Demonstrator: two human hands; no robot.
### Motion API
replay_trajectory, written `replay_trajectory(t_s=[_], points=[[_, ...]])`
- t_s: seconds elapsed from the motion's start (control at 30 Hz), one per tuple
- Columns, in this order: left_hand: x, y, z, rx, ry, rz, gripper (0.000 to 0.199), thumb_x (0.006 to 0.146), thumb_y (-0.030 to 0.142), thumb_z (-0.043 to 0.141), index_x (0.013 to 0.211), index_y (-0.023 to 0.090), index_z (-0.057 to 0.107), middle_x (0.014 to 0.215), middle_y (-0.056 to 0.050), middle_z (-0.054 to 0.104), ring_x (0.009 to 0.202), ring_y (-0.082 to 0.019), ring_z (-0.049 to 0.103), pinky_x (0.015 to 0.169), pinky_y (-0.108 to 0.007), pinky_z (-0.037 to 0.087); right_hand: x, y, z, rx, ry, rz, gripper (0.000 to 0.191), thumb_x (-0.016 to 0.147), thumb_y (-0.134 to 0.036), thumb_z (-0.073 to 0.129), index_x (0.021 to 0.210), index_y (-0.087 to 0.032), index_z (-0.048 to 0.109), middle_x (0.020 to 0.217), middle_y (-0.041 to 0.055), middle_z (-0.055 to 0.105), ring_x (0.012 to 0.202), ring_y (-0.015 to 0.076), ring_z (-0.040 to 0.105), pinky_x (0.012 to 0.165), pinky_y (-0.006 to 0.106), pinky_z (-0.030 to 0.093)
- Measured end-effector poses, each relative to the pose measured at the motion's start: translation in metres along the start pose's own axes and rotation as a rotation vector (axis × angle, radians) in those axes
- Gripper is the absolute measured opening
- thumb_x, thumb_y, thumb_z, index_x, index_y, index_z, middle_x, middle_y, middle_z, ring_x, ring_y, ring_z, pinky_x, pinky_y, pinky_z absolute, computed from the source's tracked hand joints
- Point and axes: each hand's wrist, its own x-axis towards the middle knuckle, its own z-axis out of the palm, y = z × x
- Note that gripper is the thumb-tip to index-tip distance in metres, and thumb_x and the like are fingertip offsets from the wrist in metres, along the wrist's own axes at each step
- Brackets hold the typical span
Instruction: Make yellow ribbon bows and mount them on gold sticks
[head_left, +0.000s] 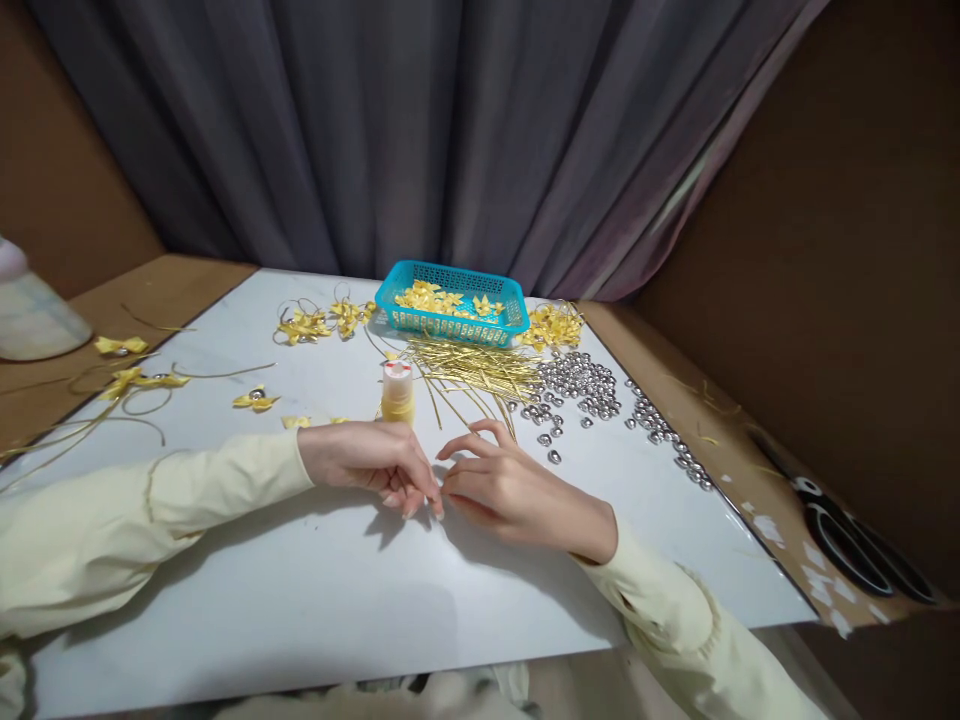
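This was a small handicraft corner; whether it belonged to a home or a workshop could not be told. A white board (300, 600) lay over a brown table (202, 268), set out with craft supplies: a blue basket (450, 326) of yellow bows (429, 298), a heap of gold wires (484, 368), scattered silver beads (577, 378) and a small bottle (398, 392). Scissors (840, 540) lay by the right edge near white scraps (766, 530). A grey curtain (412, 130) hung behind, and brown panels (840, 200) stood at both sides, booth-like.
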Motion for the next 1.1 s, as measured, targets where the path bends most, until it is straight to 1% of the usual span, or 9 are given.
replay_trajectory(t_s=[0.27,0.4,0.5,0.6,0.7,0.8,0.9,1.0,1.1], points=[[0.003,0.000,0.002,0.026,0.022,-0.020,0.014,0.065,0.019,0.063,0.066,0.009,0.072,0.044,-0.001,0.057,0.038,-0.006,0.040,0.038,-0.019,0.027,0.000,0.003,0.008,-0.094,0.125,-0.031,0.025,0.092,-0.014,0.044,0.073,-0.015,0.059,0.070,0.0040,0.067,0.105,0.0188,0.056,0.101,0.045,0.023],[0.004,-0.002,0.001,0.036,0.035,-0.007,0.016,0.066,0.020,0.063,0.069,0.008,0.073,0.045,-0.002,0.058,0.038,-0.005,0.040,0.039,-0.019,0.027,-0.003,0.008,0.008,-0.122,0.207,-0.014,0.019,0.090,-0.012,0.047,0.076,-0.015,0.059,0.072,0.0041,0.068,0.104,0.0188,0.057,0.101,0.045,0.023],[0.002,-0.006,-0.001,0.052,0.063,0.012,0.017,0.067,0.021,0.063,0.069,0.008,0.072,0.048,-0.003,0.060,0.039,-0.006,0.040,0.041,-0.019,0.029,-0.006,0.013,0.004,-0.144,0.269,0.059,0.016,0.089,-0.009,0.047,0.082,-0.015,0.060,0.078,0.0043,0.070,0.102,0.0194,0.058,0.099,0.045,0.024],[-0.005,-0.011,-0.004,0.111,0.110,0.045,0.018,0.070,0.024,0.061,0.070,0.008,0.070,0.051,-0.004,0.062,0.042,-0.007,0.043,0.045,-0.019,0.033,-0.009,0.020,0.000,-0.156,0.339,0.147,0.015,0.087,-0.009,0.047,0.083,-0.016,0.060,0.077,0.0039,0.069,0.101,0.0205,0.059,0.097,0.044,0.025],[-0.014,-0.019,-0.005,0.261,0.181,0.082,0.021,0.074,0.026,0.057,0.084,0.010,0.066,0.053,-0.003,0.064,0.043,-0.010,0.047,0.047,-0.021,0.036,-0.012,0.025,-0.006,-0.135,0.439,0.220,0.015,0.086,-0.011,0.049,0.081,-0.016,0.061,0.077,0.0039,0.069,0.097,0.0214,0.061,0.095,0.044,0.027],[-0.022,-0.027,-0.003,0.449,0.281,0.108,0.027,0.081,0.032,0.051,0.100,0.014,0.057,0.053,0.000,0.063,0.043,-0.011,0.046,0.047,-0.022,0.036,-0.015,0.025,-0.015,0.012,0.526,0.345,0.014,0.084,-0.015,0.052,0.079,-0.017,0.065,0.085,0.0056,0.070,0.094,0.0214,0.062,0.091,0.042,0.032],[-0.029,-0.032,0.002,0.706,0.403,0.159,0.030,0.088,0.036,0.043,0.108,0.017,0.053,0.057,0.001,0.063,0.047,-0.013,0.049,0.051,-0.024,0.036,-0.016,0.022,-0.026,0.368,0.481,0.483,0.016,0.084,-0.019,0.054,0.077,-0.018,0.068,0.089,0.0045,0.071,0.086,0.0182,0.064,0.081,0.033,0.043],[-0.032,-0.033,0.007,1.066,0.557,0.212,0.028,0.091,0.038,0.041,0.096,0.018,0.058,0.065,-0.002,0.062,0.057,-0.017,0.054,0.053,-0.026,0.031,-0.017,0.018,-0.033,0.680,0.374,0.594,0.017,0.083,-0.023,0.056,0.076,-0.019,0.071,0.083,0.0021,0.072,0.080,0.0159,0.065,0.075,0.028,0.045],[-0.031,-0.029,0.012,1.238,0.594,0.270,0.033,0.093,0.041,0.040,0.082,0.017,0.060,0.074,-0.005,0.062,0.067,-0.019,0.057,0.056,-0.028,0.031,-0.015,0.013,-0.032,0.829,0.331,0.623,0.018,0.083,-0.028,0.059,0.077,-0.019,0.072,0.081,0.0023,0.072,0.080,0.0158,0.064,0.077,0.028,0.045]])
